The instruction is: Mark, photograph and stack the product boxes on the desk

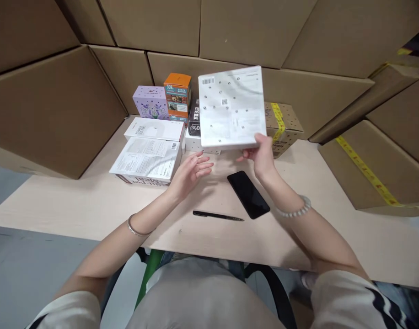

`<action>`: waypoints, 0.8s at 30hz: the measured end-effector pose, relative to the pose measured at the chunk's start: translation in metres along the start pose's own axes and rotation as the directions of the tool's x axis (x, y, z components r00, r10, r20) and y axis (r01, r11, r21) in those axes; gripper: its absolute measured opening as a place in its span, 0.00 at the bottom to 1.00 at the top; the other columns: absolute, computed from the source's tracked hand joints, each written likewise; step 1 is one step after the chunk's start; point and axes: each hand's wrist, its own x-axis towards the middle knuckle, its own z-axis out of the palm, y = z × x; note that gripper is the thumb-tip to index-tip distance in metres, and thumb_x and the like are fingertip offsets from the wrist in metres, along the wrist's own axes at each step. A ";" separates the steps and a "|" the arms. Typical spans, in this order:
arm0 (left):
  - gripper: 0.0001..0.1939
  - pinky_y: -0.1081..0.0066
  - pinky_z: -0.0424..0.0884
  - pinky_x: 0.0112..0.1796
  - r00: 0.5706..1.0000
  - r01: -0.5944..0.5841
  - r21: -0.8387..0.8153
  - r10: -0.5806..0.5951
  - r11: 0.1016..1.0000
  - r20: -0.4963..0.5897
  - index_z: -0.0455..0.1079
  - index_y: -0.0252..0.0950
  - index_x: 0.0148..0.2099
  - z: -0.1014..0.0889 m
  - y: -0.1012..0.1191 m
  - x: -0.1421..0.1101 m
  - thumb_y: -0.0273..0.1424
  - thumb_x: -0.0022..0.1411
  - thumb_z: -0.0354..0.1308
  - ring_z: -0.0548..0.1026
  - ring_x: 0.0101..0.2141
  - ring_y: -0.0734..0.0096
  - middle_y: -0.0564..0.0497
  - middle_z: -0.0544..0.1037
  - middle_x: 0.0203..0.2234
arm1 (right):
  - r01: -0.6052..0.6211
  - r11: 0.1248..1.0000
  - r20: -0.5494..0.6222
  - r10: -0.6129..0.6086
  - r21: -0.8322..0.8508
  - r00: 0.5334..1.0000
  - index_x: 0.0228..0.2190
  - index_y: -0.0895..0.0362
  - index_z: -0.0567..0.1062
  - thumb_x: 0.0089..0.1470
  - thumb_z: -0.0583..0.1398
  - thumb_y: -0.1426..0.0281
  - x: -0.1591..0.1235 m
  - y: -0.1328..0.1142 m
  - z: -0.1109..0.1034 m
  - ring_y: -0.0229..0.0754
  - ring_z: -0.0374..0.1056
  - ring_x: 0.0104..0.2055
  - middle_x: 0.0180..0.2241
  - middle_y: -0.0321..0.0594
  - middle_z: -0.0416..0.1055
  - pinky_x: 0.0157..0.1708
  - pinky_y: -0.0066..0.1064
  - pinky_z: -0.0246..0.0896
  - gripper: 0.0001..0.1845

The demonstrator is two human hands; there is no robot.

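white box | flat (dotted with small dark marks) | tilted | held aloft

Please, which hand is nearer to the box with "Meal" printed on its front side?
Left. The left hand is open beside the right end of the "Meal" box; the right hand is farther right, holding up a dotted white box.

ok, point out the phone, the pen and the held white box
phone (248, 195), head view, middle of its dark screen
pen (218, 215), head view, middle of its barrel
held white box (232, 108), head view, middle of its printed face
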 end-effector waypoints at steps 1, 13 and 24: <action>0.31 0.60 0.78 0.53 1.000 -0.019 0.001 0.019 1.000 0.011 0.74 0.39 0.55 0.001 0.002 -0.001 0.50 0.56 0.72 0.81 0.52 0.58 0.46 0.81 0.50 | -0.023 0.999 -0.058 0.026 0.043 0.998 0.45 0.51 0.73 0.57 0.54 0.40 -0.020 0.003 -0.005 0.42 0.64 0.27 0.32 0.39 0.69 0.27 0.44 0.75 0.30; 0.32 0.55 0.79 0.53 0.979 -0.175 0.300 0.132 0.938 0.157 0.69 0.46 0.65 -0.012 -0.013 -0.004 0.45 0.61 0.69 0.80 0.52 0.56 0.45 0.77 0.56 | -0.111 0.992 0.233 0.121 -0.054 0.965 0.64 0.45 0.67 0.62 0.53 0.38 -0.108 0.045 -0.031 0.57 0.60 0.72 0.67 0.42 0.67 0.72 0.61 0.55 0.38; 0.57 0.55 0.74 0.54 0.736 -0.657 0.670 0.487 0.346 0.470 0.57 0.48 0.72 -0.007 0.002 -0.019 0.60 0.47 0.74 0.73 0.55 0.53 0.42 0.71 0.61 | -0.227 0.973 0.267 0.209 0.039 0.941 0.59 0.48 0.72 0.57 0.64 0.46 -0.101 0.044 -0.024 0.55 0.64 0.70 0.67 0.41 0.70 0.71 0.54 0.60 0.34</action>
